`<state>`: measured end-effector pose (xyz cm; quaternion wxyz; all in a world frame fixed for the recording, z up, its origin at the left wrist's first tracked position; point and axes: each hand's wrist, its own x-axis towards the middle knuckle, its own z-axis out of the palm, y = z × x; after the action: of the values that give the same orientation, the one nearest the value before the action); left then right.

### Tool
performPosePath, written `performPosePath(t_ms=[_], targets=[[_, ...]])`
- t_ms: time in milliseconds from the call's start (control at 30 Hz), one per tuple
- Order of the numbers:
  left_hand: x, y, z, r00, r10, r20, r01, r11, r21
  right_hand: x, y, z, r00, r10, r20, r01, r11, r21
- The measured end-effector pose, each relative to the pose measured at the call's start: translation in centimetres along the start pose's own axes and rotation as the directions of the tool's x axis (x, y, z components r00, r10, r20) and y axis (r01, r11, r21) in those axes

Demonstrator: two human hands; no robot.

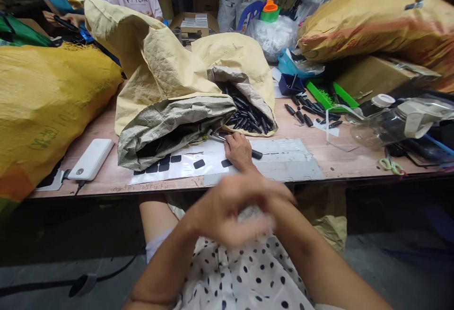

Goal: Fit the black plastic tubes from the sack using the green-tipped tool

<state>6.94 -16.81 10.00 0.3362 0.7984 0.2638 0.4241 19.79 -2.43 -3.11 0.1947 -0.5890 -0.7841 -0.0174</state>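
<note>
The right hand lay curled over a dark rod above the grey board; its grip could not be confirmed. The left hand, blurred, had thumb and fingers apart, nothing visible between. The left sack and right sack opened toward the table's near edge, presumably for easy reach of black pieces. The left sack's sagging mouth obstructed the white sheet. A green tray stood farther right.
</note>
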Motion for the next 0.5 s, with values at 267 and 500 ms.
performPosePath(t_ms=[267,500], targets=[[3.2,-13.8,-7.8,0.557,-0.450,-0.698,0.829,0.252,0.499,0.1,-0.5,-0.6,1.000,-0.010,0.010,0.010,1.000,0.002],[3.6,-16.3,-8.7,0.480,-0.587,-0.652,0.838,0.085,0.540,0.2,-0.6,-0.7,1.000,-0.010,0.013,0.010,1.000,0.000]])
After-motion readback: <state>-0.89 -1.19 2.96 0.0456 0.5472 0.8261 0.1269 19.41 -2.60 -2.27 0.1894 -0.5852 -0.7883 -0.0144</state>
